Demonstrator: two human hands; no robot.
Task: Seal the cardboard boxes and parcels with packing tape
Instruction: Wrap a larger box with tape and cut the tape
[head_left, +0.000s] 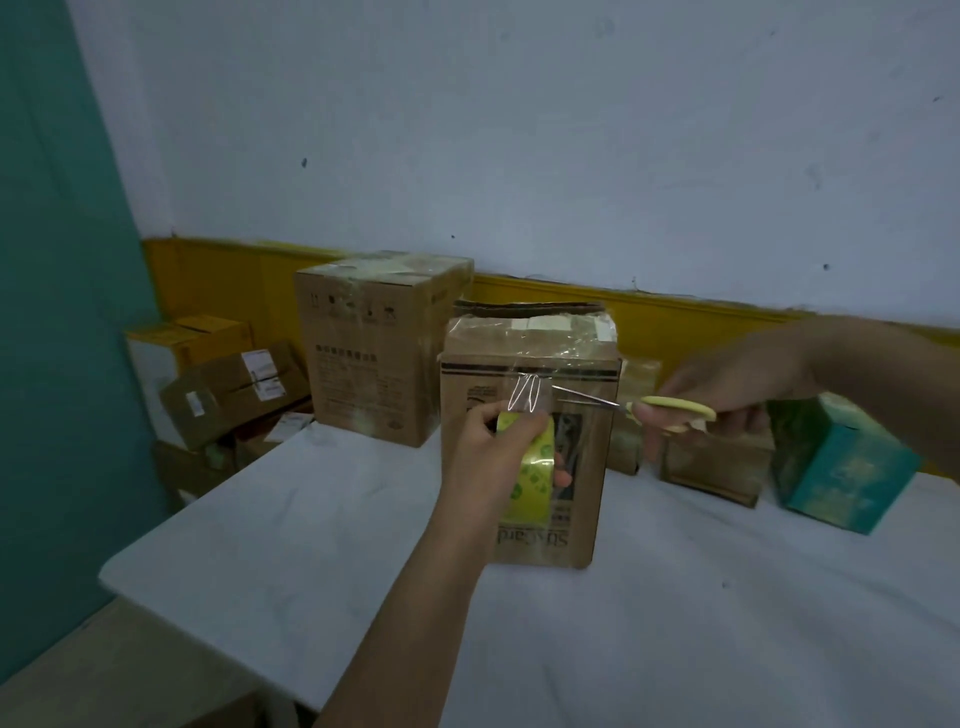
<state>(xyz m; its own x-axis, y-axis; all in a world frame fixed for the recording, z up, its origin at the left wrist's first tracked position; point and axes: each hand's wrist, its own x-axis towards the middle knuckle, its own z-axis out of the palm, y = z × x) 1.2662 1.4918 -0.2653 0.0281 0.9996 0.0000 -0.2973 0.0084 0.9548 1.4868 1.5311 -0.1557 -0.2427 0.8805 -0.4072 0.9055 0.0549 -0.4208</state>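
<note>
A brown cardboard box (576, 519) stands upright on the white table (727, 623), its top covered with clear tape. My left hand (485, 457) grips a yellow-green roll of packing tape (530, 478) against the box's front face. A strip of clear tape (527, 397) runs from the roll up to the box. My right hand (727, 389) holds yellow-handled scissors (670, 410). Their open blades point left and reach the stretched tape strip just above the roll.
A taller taped box (374, 348) stands behind on the left. Smaller parcels (234, 389) are piled by the teal wall. To the right sit a low brown box (711, 467) and a teal box (841, 467). The table's left corner (111, 571) lies near.
</note>
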